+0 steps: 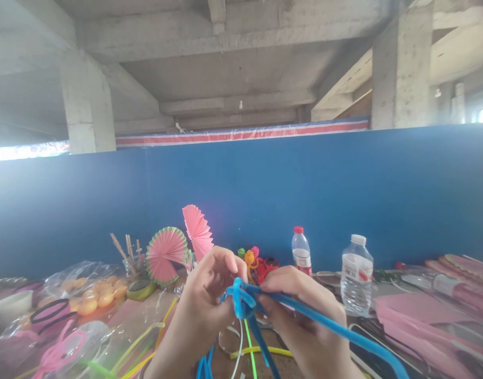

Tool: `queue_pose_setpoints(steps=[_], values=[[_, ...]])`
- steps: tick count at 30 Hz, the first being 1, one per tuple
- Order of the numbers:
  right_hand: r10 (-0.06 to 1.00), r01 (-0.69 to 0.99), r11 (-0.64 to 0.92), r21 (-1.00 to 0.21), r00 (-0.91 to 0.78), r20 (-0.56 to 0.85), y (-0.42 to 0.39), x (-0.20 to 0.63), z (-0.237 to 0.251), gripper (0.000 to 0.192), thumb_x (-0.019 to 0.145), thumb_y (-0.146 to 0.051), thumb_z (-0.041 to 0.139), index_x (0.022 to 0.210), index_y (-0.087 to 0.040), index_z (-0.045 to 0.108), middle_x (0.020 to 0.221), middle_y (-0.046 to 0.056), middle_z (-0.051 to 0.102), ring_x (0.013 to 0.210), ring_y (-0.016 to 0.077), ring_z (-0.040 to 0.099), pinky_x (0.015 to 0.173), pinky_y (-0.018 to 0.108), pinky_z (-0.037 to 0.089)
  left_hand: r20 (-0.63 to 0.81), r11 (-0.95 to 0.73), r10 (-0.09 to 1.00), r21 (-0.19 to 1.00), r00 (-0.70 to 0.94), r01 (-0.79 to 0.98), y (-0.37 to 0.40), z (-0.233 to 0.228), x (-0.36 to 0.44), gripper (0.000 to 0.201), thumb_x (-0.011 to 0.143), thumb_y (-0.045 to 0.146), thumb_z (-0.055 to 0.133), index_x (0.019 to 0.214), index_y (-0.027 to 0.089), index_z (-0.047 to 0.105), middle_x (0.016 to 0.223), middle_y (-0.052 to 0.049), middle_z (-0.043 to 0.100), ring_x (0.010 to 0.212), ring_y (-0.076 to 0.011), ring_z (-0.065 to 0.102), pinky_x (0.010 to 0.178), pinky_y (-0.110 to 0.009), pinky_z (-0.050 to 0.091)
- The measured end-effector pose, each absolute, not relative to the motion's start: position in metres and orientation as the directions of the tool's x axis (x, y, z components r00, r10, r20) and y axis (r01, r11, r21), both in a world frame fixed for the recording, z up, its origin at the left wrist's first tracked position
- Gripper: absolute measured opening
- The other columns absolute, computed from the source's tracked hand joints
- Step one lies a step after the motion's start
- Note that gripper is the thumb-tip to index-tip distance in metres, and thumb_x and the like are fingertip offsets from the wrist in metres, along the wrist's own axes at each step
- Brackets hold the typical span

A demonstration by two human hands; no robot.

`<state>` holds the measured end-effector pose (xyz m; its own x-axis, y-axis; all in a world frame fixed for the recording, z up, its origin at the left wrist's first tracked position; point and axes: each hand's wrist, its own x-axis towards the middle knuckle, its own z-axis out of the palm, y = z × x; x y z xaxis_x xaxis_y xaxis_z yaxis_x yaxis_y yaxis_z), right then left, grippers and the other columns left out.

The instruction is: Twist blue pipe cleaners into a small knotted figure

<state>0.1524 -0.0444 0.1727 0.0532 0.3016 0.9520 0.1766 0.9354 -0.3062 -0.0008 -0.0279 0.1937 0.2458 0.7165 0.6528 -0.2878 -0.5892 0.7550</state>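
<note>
Blue fuzzy pipe cleaners (336, 322) are bent into a small looped knot between my two hands, above the table. My left hand (201, 300) is closed at the knot's left side, its fingertips curled behind the loops. Thumb and fingers of my right hand (310, 310) pinch the blue strand just right of the knot. From there the long end runs down to the lower right. Other blue strands hang below the knot, beside a thin white strand (240, 347) and a green strand (249, 350). My fingers partly hide the knot's back.
Pink folded-paper fans (167, 255) and a jar of sticks (130, 263) stand at the back left. Bagged orange balls (105, 300) lie left. Two plastic bottles, one red-capped (301, 250) and one white-capped (357, 279), stand behind my right hand. Pink sheets (419, 310) lie right. A blue partition (241, 200) rises behind.
</note>
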Motion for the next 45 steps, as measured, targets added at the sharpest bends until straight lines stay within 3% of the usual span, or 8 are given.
queue_pose_setpoints(steps=[6, 15, 20, 23, 30, 35, 39, 45], values=[[0.230, 0.199, 0.954, -0.225, -0.002, 0.973, -0.045, 0.151, 0.170, 0.022, 0.079, 0.002, 0.058, 0.086, -0.017, 0.066, 0.076, 0.003, 0.063, 0.065, 0.0138, 0.061, 0.058, 0.026, 0.053, 0.618, -0.554, 0.732, 0.785, 0.286, -0.279, -0.027, 0.193, -0.001, 0.028, 0.076, 0.031, 0.073, 0.081, 0.023, 0.047, 0.073, 0.006, 0.052, 0.062, -0.0058, 0.044, 0.052, -0.012, 0.038], [0.159, 0.276, 0.945, -0.175, 0.081, 0.984, -0.039, 0.146, 0.167, 0.018, 0.079, -0.003, 0.061, 0.086, -0.019, 0.066, 0.076, 0.003, 0.066, 0.063, 0.0141, 0.062, 0.058, 0.024, 0.053, 0.615, -0.604, 0.775, 0.788, 0.147, -0.115, -0.031, 0.197, 0.006, 0.023, 0.075, 0.010, 0.067, 0.078, 0.022, 0.048, 0.074, 0.005, 0.055, 0.066, -0.0064, 0.049, 0.060, -0.014, 0.040], [0.310, 0.315, 0.881, -0.352, 0.177, 0.934, -0.037, 0.146, 0.165, 0.012, 0.079, -0.011, 0.061, 0.075, -0.021, 0.065, 0.068, -0.001, 0.065, 0.053, 0.0116, 0.060, 0.054, 0.021, 0.052, 0.574, -0.542, 0.797, 0.817, 0.188, -0.199, -0.031, 0.199, 0.005, 0.013, 0.076, 0.021, 0.070, 0.080, 0.020, 0.058, 0.078, 0.002, 0.059, 0.071, -0.0083, 0.053, 0.062, -0.016, 0.043], [0.435, 0.316, 0.804, -0.504, 0.265, 0.860, -0.040, 0.147, 0.167, 0.011, 0.076, -0.013, 0.062, 0.070, -0.023, 0.066, 0.060, -0.004, 0.064, 0.043, 0.0096, 0.056, 0.048, 0.019, 0.050, 0.553, -0.465, 0.773, 0.827, 0.312, -0.315, -0.025, 0.197, 0.000, 0.024, 0.071, 0.024, 0.077, 0.091, 0.020, 0.062, 0.085, -0.001, 0.063, 0.077, -0.0109, 0.058, 0.067, -0.018, 0.047], [0.622, 0.106, 0.720, -0.686, 0.341, 0.705, -0.045, 0.142, 0.170, 0.008, 0.076, -0.022, 0.066, 0.068, -0.022, 0.067, 0.048, -0.006, 0.059, 0.037, 0.0091, 0.051, 0.038, 0.019, 0.043, 0.581, -0.451, 0.750, 0.799, 0.317, -0.397, -0.013, 0.187, 0.000, 0.036, 0.065, 0.014, 0.081, 0.093, 0.025, 0.062, 0.089, 0.003, 0.066, 0.082, -0.0097, 0.062, 0.069, -0.015, 0.049], [0.670, 0.112, 0.693, -0.712, 0.267, 0.693, -0.041, 0.145, 0.170, 0.006, 0.076, -0.024, 0.068, 0.069, -0.023, 0.069, 0.044, -0.007, 0.056, 0.036, 0.0095, 0.052, 0.040, 0.020, 0.043, 0.598, -0.468, 0.742, 0.786, 0.304, -0.404, -0.015, 0.189, 0.003, 0.031, 0.070, 0.015, 0.079, 0.093, 0.024, 0.060, 0.090, 0.003, 0.065, 0.077, -0.0078, 0.062, 0.066, -0.015, 0.050], [0.684, 0.150, 0.697, -0.701, 0.153, 0.713, -0.037, 0.150, 0.171, 0.004, 0.078, -0.026, 0.068, 0.076, -0.023, 0.071, 0.055, -0.005, 0.063, 0.039, 0.0095, 0.055, 0.040, 0.019, 0.045, 0.598, -0.489, 0.755, 0.788, 0.271, -0.374, -0.015, 0.191, 0.000, 0.031, 0.070, 0.018, 0.079, 0.093, 0.023, 0.059, 0.089, 0.001, 0.066, 0.077, -0.0092, 0.062, 0.064, -0.016, 0.050], [0.596, 0.197, 0.758, -0.622, 0.179, 0.782, -0.038, 0.156, 0.170, 0.003, 0.081, -0.021, 0.062, 0.080, -0.023, 0.065, 0.068, -0.003, 0.069, 0.053, 0.0117, 0.063, 0.047, 0.017, 0.049, 0.577, -0.519, 0.806, 0.795, 0.131, -0.314, -0.013, 0.194, -0.003, 0.033, 0.065, 0.016, 0.081, 0.087, 0.021, 0.057, 0.079, 0.003, 0.064, 0.067, -0.0080, 0.059, 0.056, -0.015, 0.049]])
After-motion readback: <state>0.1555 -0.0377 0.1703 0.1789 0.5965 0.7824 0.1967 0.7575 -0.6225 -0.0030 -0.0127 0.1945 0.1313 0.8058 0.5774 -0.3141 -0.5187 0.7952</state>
